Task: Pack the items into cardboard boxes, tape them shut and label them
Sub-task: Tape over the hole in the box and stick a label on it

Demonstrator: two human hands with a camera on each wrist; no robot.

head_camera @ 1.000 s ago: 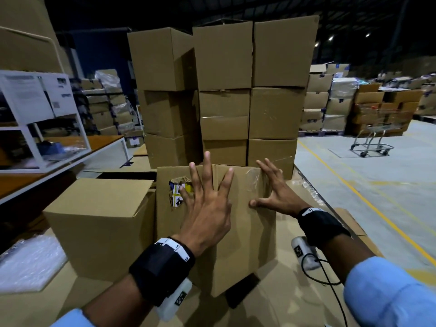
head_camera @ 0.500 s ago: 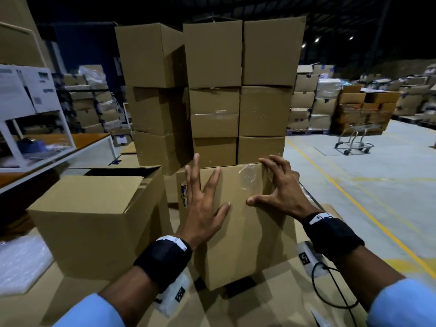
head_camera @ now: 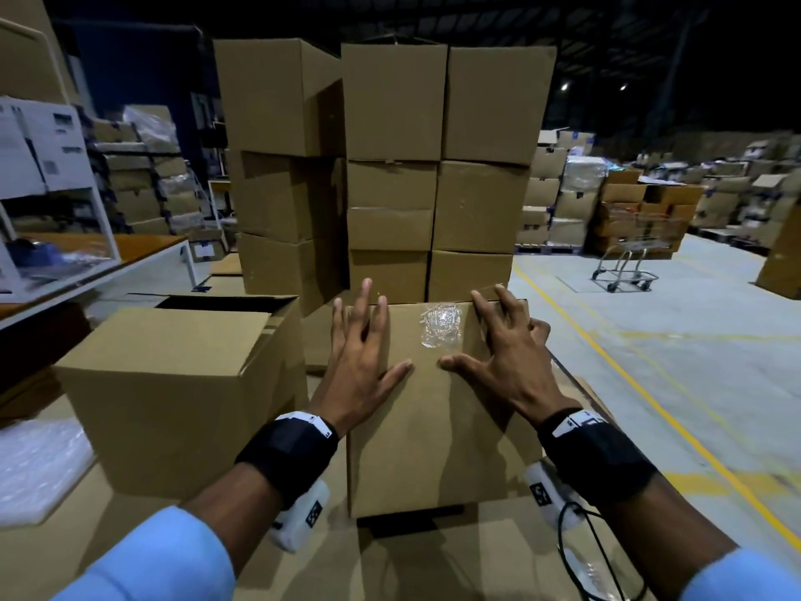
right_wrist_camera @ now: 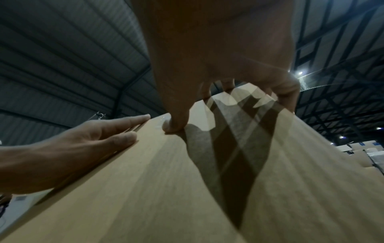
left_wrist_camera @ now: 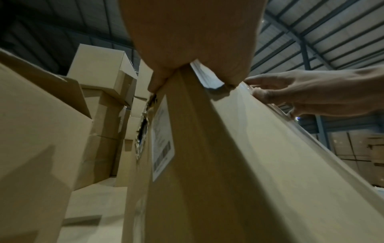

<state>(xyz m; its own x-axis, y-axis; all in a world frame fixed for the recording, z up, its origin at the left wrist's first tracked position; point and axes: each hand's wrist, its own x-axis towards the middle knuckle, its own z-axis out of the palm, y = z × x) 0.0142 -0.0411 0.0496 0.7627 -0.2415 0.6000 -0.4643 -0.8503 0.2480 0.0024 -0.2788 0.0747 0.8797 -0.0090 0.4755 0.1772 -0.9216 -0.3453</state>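
Observation:
A closed cardboard box stands in front of me on the cardboard-covered worktop, with a crumpled patch of clear tape near its far edge. My left hand lies flat on the box's near-left part, fingers straight and spread. My right hand presses its spread, arched fingers on the far right corner. In the left wrist view, the box's left side carries a white label beside a torn opening.
An open-topped cardboard box stands close on the left. A tall stack of boxes rises right behind. Bubble wrap lies at the far left. A trolley stands on the floor to the right. A black object shows under the box.
The box has turned, so its torn, labelled side has swung left and out of the head view. Both hands stayed on it and now sit closer together.

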